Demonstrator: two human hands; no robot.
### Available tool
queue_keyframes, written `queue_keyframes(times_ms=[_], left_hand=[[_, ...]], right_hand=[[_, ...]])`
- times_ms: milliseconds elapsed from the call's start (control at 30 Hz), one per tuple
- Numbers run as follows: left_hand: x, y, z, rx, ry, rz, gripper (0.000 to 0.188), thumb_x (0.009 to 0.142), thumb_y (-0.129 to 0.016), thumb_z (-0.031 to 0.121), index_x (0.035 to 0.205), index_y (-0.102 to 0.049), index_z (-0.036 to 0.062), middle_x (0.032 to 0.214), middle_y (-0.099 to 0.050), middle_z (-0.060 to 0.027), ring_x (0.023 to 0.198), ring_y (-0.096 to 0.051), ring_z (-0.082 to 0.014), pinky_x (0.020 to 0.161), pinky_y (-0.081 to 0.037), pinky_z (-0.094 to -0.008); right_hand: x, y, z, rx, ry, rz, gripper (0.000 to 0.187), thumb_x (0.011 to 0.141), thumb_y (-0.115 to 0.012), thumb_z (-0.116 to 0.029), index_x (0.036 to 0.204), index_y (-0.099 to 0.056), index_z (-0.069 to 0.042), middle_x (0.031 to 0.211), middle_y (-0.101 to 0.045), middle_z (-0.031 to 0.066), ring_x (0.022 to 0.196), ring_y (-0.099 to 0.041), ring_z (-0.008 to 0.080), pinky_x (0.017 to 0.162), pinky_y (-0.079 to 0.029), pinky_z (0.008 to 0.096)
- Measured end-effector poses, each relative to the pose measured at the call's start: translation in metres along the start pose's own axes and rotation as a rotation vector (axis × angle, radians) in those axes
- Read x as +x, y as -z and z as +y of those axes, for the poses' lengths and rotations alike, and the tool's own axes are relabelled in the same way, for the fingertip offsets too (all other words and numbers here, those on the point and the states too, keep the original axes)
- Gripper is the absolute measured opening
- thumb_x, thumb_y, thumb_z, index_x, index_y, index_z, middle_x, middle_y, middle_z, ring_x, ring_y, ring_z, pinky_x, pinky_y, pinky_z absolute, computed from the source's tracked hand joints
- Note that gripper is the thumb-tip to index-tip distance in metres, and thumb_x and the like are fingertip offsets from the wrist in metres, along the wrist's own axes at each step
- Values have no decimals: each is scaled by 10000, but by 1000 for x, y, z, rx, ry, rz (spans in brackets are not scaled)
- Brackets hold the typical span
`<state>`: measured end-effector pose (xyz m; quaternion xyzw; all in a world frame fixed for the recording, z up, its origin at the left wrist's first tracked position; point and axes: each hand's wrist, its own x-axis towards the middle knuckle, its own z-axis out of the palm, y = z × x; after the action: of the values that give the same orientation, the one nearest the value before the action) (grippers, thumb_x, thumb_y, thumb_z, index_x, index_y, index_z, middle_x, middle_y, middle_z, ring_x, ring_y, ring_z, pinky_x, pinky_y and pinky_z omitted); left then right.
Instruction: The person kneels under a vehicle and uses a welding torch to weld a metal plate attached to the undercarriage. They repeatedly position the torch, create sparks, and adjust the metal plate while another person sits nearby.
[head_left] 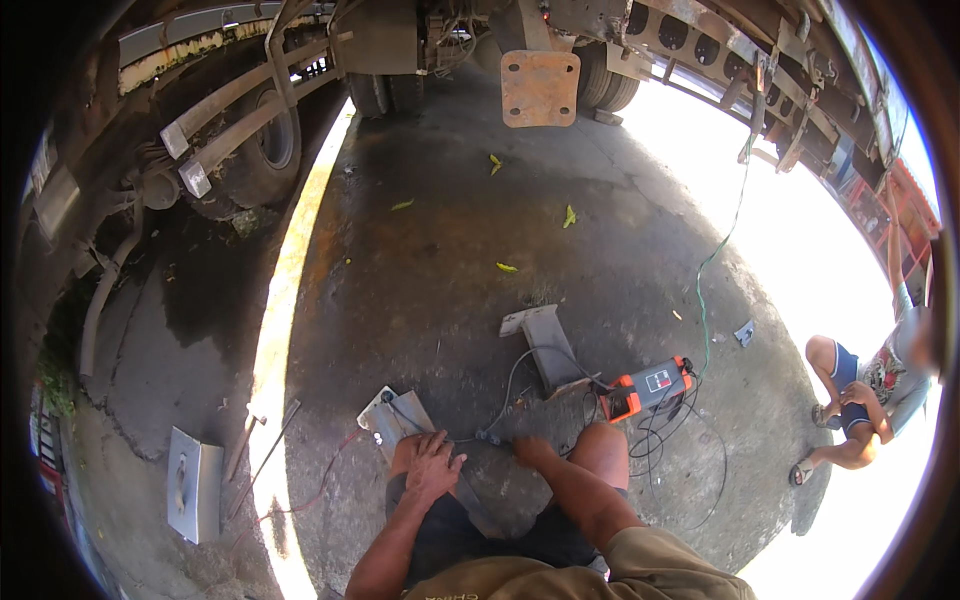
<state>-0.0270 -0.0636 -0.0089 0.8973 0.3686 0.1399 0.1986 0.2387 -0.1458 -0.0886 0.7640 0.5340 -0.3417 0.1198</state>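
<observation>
Left hand (435, 466): loosely spread on bare knee (402, 457), likely for support. Right hand (530, 452): curled, grip unclear, beside small blue-grey cable connector (487, 437).

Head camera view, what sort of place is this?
Likely a truck repair yard: there's a large vehicle wheel, a cabled orange-and-grey machine and a flanged metal piece on the ground.
</observation>
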Motion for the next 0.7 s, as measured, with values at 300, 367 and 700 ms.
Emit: queue_keyframes(times_ms=[300,367,700], left_hand=[[3,-2,0,-69,31,56,498,962,-709,419,1224,-755,-3,1462,-606,-180,1414,-493,-378,1193,-361,-530],[4,-4,2,-97,35,59,504,969,-702,425,1230,-752,-3,1459,-607,-181,1415,-490,-378,1193,-360,-530],[3,-5,3,-184,69,33,514,989,-672,446,1259,-740,13,1474,-592,-168,1421,-478,-373,1193,-353,-550]], right_hand=[[-36,8,3,-135,-84,-36,419,992,-597,-174,1406,-620,-110,1358,-695,192,1273,-671,379,1001,-573,511],[-42,5,12,-164,-90,-31,420,991,-593,-174,1406,-609,-107,1340,-699,203,1264,-675,381,991,-576,514],[-74,-31,29,-226,-122,200,411,1027,-505,-216,1414,-554,-88,1279,-690,203,1164,-699,407,971,-529,552]])
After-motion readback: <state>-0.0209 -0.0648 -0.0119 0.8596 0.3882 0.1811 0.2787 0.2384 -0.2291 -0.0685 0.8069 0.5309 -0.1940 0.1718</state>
